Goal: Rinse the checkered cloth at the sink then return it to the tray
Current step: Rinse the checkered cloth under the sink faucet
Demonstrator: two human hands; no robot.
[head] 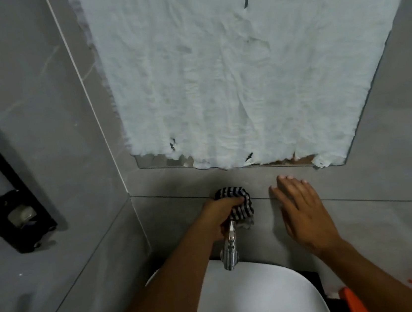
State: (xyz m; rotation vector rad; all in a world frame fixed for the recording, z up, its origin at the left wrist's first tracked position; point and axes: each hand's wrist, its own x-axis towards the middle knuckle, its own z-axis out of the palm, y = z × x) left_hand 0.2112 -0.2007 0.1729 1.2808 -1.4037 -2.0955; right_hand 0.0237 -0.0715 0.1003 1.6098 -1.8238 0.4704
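A: Where is the checkered cloth [236,204] sitting?
B: The left hand [222,212] is gripping it against the wall, fingers [233,201] curled tight, above the tap [229,252] and white sink [256,297].
A: And the right hand [302,211]?
B: It is resting flat on the wall, fingers spread.

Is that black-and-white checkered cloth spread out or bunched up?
Bunched up: the black-and-white checkered cloth is wadded in the left hand above the chrome tap.
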